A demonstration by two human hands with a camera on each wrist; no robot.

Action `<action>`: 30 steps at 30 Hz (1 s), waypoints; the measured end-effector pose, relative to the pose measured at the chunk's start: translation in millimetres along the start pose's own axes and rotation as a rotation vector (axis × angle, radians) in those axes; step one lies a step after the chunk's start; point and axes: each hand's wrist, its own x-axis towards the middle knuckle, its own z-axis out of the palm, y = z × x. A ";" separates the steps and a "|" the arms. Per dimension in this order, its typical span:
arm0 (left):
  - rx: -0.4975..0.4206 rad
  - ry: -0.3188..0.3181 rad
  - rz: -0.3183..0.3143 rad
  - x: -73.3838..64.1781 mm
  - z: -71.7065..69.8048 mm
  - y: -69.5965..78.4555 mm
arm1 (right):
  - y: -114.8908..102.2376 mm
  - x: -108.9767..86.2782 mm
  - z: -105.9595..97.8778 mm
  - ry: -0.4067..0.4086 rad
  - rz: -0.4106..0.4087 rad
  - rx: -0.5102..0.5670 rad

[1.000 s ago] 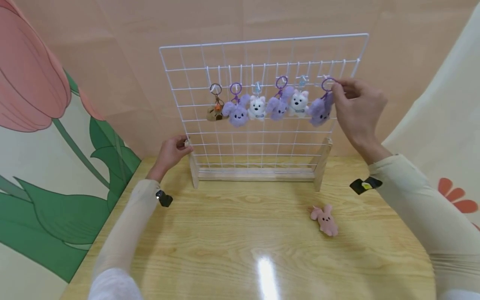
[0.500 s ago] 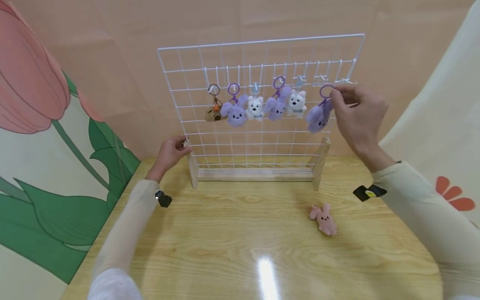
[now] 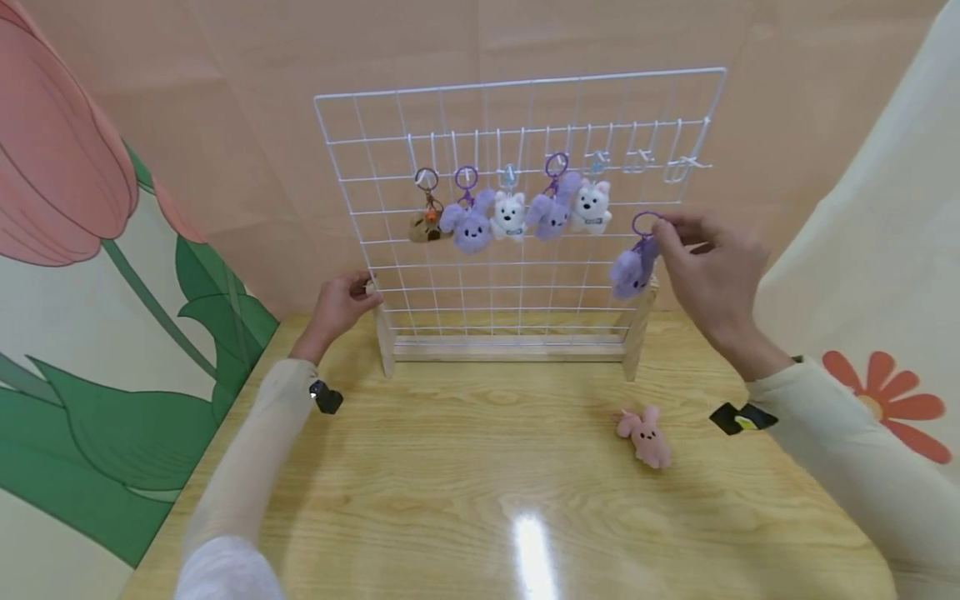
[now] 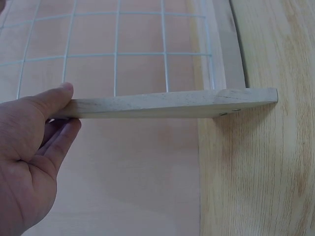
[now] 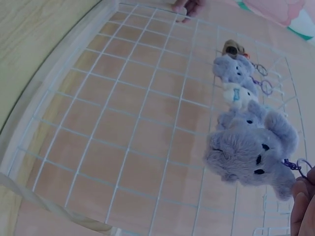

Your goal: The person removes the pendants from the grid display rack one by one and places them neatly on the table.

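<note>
A purple plush keychain (image 3: pixel 632 273) dangles from its ring, which my right hand (image 3: pixel 712 275) pinches between thumb and fingers, in front of the right side of a white wire grid rack (image 3: pixel 510 287). In the right wrist view that purple plush keychain (image 5: pixel 251 150) hangs large, apart from the hooks. My left hand (image 3: pixel 341 308) grips the top of the rack's left wooden leg; in the left wrist view, thumb and fingers pinch this wooden leg (image 4: pixel 167 103). Still on hooks are a brown keychain (image 3: pixel 427 227), two purple plush keychains and two white dog keychains (image 3: pixel 591 207).
Bare hooks (image 3: pixel 682 169) stick out at the rack's upper right. A pink plush keychain (image 3: pixel 648 438) lies on the wooden table (image 3: pixel 450 467), right of centre. Behind the rack is a peach backdrop; printed tulip cloth stands at the left.
The purple keychain's ring came off the right-hand hook. My right hand lowered it, leaving that hook bare. My left hand kept its grip on the rack's leg.
</note>
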 end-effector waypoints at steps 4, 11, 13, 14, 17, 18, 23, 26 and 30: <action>0.013 0.008 0.008 0.1 0.4 -0.3 | 2.8 -11.1 -0.2 -0.017 -0.003 0.012; 0.025 0.008 0.021 0.1 0.2 -2.4 | 10.6 -32.1 -1.5 -0.038 -0.056 -0.016; 0.026 0.006 0.020 -0.3 -0.1 -2.4 | 13.8 -37.7 -1.9 -0.049 -0.068 -0.020; 0.025 0.005 0.020 -0.6 -0.3 -2.2 | 15.6 -40.4 -2.0 -0.054 -0.072 -0.021; 0.022 0.007 0.017 -0.9 -0.3 -2.0 | 19.6 -48.5 -2.1 -0.068 -0.081 -0.009; 0.024 0.007 0.016 -1.0 -0.1 -1.7 | 20.8 -51.0 -1.9 -0.071 -0.085 -0.004; 0.025 0.006 0.003 -1.0 -0.2 -1.2 | 28.3 -65.2 -0.6 -0.068 -0.089 0.019; 0.022 0.005 0.001 -1.0 -0.4 -0.9 | 33.6 -74.2 -0.1 -0.078 -0.082 0.023; 0.015 0.002 0.001 -0.7 -0.3 -0.4 | 38.2 -85.2 -0.8 -0.101 -0.066 0.014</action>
